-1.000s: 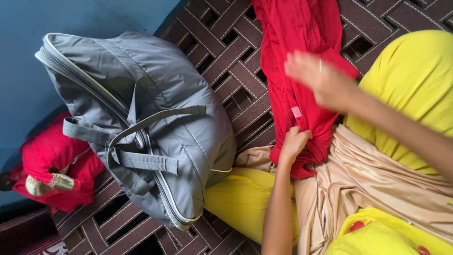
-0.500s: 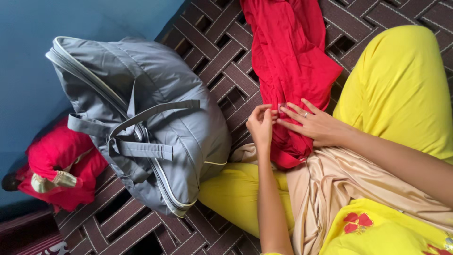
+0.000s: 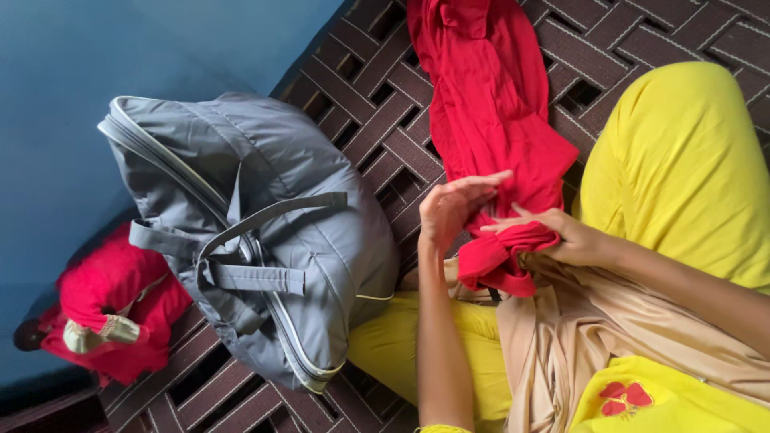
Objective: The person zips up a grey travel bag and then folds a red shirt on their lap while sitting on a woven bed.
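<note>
The person is sitting on a woven strap bed (image 3: 377, 120), and both hands are working at the near end of a long red cloth (image 3: 489, 104) that is trailing away across the straps. The left hand (image 3: 451, 210) is standing upright against the cloth's edge with its fingers loosely curled, touching the fabric rather than clamping it; its grip is reading as released. The right hand (image 3: 571, 239) is reaching in from the side, fingers spread over a bunched roll of the red fabric just above the lap, and whether it is pinching a fold or only pressing on it cannot be told. By the look of it, the step in hand is gathering or folding the cloth's lower end into a tighter bundle; the next move would be calling for a firmer hold on that roll while the far length is being drawn in. A beige drape (image 3: 593, 321) is lying across the yellow trousers (image 3: 682, 160), a grey duffel bag (image 3: 265, 240) is sitting just beside the left knee, and a red bundle with gold trim (image 3: 108, 309) is lying beyond it.
</note>
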